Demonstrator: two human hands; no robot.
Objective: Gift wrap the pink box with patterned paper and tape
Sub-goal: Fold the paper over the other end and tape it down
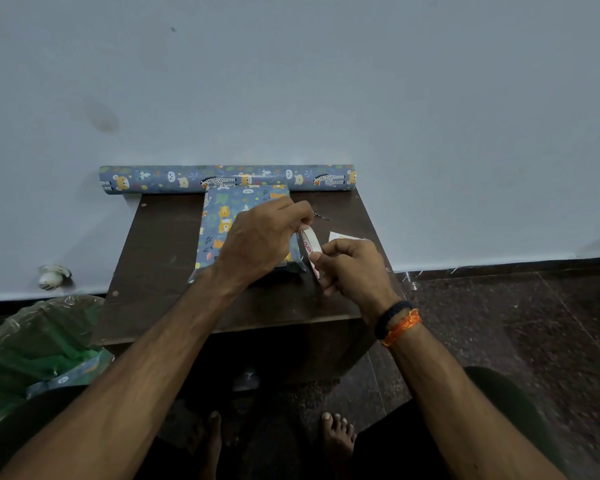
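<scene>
- My right hand [352, 268] is gripping the tape roll [311, 251] on edge, thumb and curled fingers closing round its lower rim, just off the right side of the parcel.
- My left hand [262, 239] is reaching across the parcel, its fingertips [303, 211] pinching at the top of the same roll; whether a strip of tape is coming free there is too small to tell.
- The box [222, 220] is lying flat on the middle of the small dark wooden table [160, 251], covered in blue animal-print paper, with no pink showing; my left wrist is hanging over its near right corner.
- The roll of patterned paper [227, 178] is lying along the table's far edge against the pale wall [291, 81], touching the far end of the box and overhanging the table on both sides.
- A white scrap of paper [340, 236] is lying on the table just beyond my right hand.
- I am wearing a black band and an orange thread [397, 323] on my right wrist.
- A green plastic bag [39, 341] is sitting on the floor at the table's left, with a scrap of the blue paper beside it.
- My bare feet [338, 434] are showing on the dark floor below the table.
</scene>
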